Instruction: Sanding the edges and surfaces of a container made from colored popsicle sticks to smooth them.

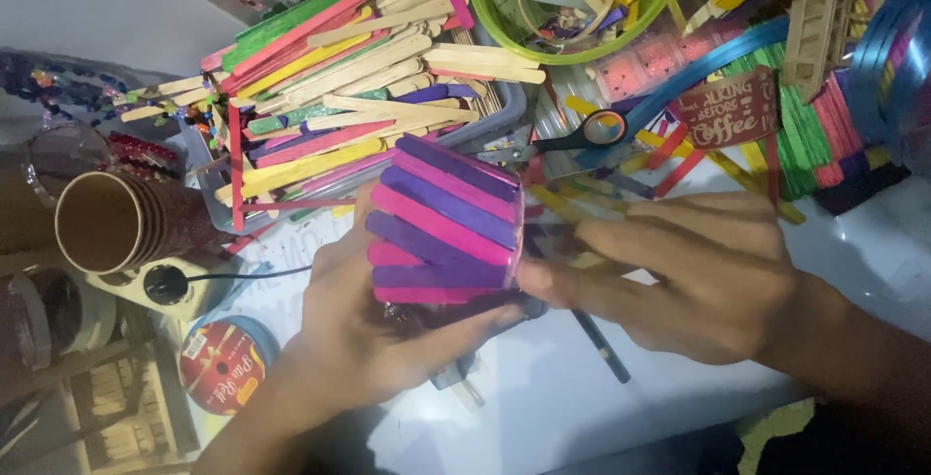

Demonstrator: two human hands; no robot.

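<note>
Left hand (364, 325) and right hand (679, 276) each grasp one stick-clad holder (441, 223); eight pink and purple sticks visible; one scissors (572, 136) nearby

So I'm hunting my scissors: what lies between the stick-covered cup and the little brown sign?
Head view: the scissors lie there, between the cup and the sign, over loose sticks.

Left hand (364, 325) and right hand (693, 276), fingers curled

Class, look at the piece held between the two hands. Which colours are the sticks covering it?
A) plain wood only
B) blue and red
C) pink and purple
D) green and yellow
C: the stick-covered piece, held between the left hand and right hand, shows alternating pink and purple sticks.
</note>
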